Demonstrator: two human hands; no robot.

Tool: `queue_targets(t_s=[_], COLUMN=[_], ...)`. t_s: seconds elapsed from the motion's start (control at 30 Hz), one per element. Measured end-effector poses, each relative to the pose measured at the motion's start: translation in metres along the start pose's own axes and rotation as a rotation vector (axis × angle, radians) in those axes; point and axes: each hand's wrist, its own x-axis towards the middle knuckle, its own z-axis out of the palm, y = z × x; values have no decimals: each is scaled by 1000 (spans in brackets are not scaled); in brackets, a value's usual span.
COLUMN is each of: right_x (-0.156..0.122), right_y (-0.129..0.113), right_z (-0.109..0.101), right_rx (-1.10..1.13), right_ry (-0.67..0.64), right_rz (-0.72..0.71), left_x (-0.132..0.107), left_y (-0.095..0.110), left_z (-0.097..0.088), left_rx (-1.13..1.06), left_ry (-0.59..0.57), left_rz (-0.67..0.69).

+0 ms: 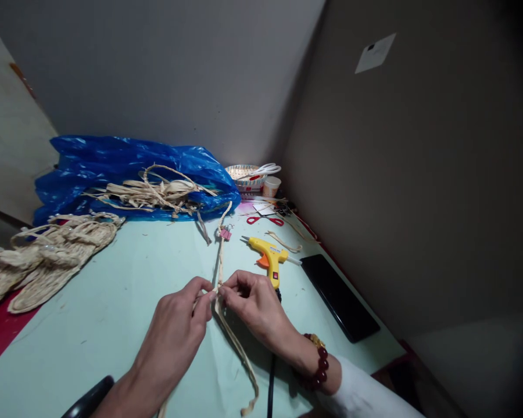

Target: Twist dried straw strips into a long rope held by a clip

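A pale braid of dried straw strands (221,261) runs away from me along the table, with a pink binder clip (225,234) on its far part. My left hand (181,319) pinches strands at the near end of the braid between thumb and fingers. Close against it, my right hand (257,305) pinches the same spot from the other side. One loose strand (239,348) hangs from the fingertips toward the table's near side. The exact crossing of the strands is partly hidden by my fingers.
A yellow glue gun (268,255) lies beyond my right hand, beside a black tray-like slab (340,299). Red-handled scissors (265,220) and a basket (246,177) stand farther back. Woven straw slippers (65,255) and a blue plastic bag (135,157) holding straw are at left.
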Motion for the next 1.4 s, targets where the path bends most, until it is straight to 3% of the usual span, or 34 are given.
queue_targets(t_s=[0.13, 0.23, 0.37, 0.47, 0.67, 0.77, 0.87, 1.07, 1.13, 1.27, 1.4], right_x=[-5, -7, -2, 3, 6, 7, 8, 6, 6, 7, 6], right_y=[-6, -6, 3, 11, 12, 11, 8, 1, 0, 3, 8], right_z=[0, 1, 2, 4, 6, 5, 1, -8, -9, -7, -5], right_rx=[-122, -118, 33, 202, 394, 406, 431, 517, 541, 536, 386], right_ry=[50, 64, 31, -24, -65, -57, -72, -109, -126, -146, -129], right_rz=[-108, -131, -39, 46, 119, 166, 189, 140, 123, 104, 90], left_x=[-5, -9, -14, -16, -20, -20, -20, -2, 7, 17, 18], left_y=[3, 3, -6, -14, -12, -4, 1, -3, -5, -7, -11], left_z=[1, 9, 26, 35, 43, 40, 26, -8, -10, 2, 10], left_rx=[35, 97, 252, 379, 671, 620, 411, -67, -255, -732, -790], left_ry=[35, 114, 256, 292, 256, 279, 248, 69, 37, -193, -253], left_rz=[-4, 95, 320, 454, 550, 561, 482, 107, -6, -161, -194])
